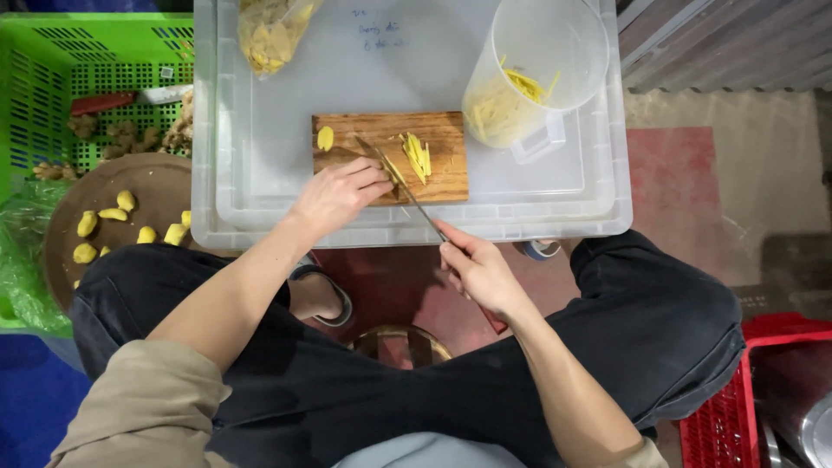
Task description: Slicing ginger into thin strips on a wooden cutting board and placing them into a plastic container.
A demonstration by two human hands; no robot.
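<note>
Bare-skinned, the right hand [478, 270] sits nearest, fingers wrapped tight round a knife [400, 186] handle, blade slanting away toward the left hand [340, 195]. That hand lies palm down on a wooden cutting board [442, 173], fingers curled and pressed together over a ginger piece hidden beneath them. Just beyond the fingertips lie yellow ginger strips [418, 156]; farther off stands a clear plastic jug [537, 69].

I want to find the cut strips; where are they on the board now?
In the head view, the strips lie right of centre on the board, just right of the knife and below the jug.
</note>
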